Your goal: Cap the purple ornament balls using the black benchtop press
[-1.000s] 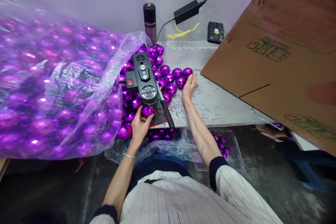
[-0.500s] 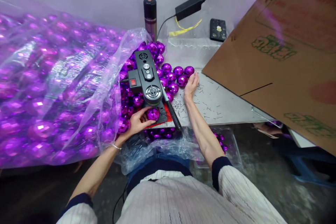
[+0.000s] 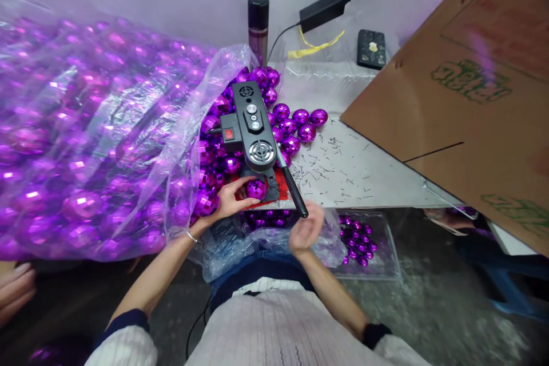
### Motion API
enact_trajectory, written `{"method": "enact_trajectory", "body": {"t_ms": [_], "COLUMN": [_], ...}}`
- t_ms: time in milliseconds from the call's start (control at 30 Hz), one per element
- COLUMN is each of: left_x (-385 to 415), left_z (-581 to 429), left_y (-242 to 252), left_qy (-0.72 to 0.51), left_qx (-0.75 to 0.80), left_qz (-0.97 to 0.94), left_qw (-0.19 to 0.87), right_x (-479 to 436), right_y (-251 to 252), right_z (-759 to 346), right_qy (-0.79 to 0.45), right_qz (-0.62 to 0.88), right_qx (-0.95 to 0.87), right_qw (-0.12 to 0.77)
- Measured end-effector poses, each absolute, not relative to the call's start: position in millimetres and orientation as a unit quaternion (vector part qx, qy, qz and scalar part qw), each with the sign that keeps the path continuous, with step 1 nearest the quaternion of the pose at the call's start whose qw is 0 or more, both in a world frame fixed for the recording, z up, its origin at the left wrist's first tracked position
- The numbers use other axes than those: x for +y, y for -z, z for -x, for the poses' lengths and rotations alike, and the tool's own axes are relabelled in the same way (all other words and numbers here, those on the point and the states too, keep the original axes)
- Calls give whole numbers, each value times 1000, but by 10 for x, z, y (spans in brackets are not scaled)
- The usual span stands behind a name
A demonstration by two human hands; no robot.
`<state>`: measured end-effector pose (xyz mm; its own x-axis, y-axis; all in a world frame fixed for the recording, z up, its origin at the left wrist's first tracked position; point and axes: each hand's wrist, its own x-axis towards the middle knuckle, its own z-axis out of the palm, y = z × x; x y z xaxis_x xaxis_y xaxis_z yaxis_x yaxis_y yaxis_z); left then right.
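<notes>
Clear plastic bag (image 3: 234,58), one, left of the black lever press (image 3: 254,126): purple mirror-faceted balls (image 3: 81,206), past counting; apparently the bulk of the work left. Left hand (image 3: 229,203): fingers gripping one held ball (image 3: 257,189), at the press's foot; seemingly unfinished. Loose balls (image 3: 306,132), right of the press: six plainly visible, others part-hidden; whether done, cannot tell. Right hand (image 3: 306,229), just beside the press's handle (image 3: 292,187): fingers blurred, closure unclear. Clear tub (image 3: 384,266), one, below-right of the press: smaller balls (image 3: 359,237), uncounted.

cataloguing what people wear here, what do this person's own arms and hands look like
The left hand and right hand are both gloveless, the right one blurred. A thin pale bracelet circles the left wrist. The sleeves are whitish with dark navy cuffs, leaving the forearms bare.
</notes>
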<state>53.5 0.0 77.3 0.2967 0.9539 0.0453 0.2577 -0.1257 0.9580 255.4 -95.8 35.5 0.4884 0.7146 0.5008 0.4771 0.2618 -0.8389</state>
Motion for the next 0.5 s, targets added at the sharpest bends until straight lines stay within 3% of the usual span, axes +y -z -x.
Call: {"method": "enact_trajectory", "body": {"t_ms": [67,167,267,500], "left_x": [-13,-52,-125,-356], "left_z": [-525,-493,-438,305], "left_y": [-824,-991,-1215,-1728], "left_qy": [-365,-343,-329,-171], "left_qx": [455,452,448,378], "left_qz": [-679,-736,-766,-898], "left_qw": [446,371,323,146], "right_x": [-1222,-1150,-805,-497], "right_y": [-415,-710,-1044,-1177], "right_z": [-2319,-1949,-1619,-1368], "right_qy": [-96,-129,-129,-89], "right_qz": [548,426,422,430], "right_qx": [-581,-775,-830,-853], "right_qw": [594,448,342,284]}}
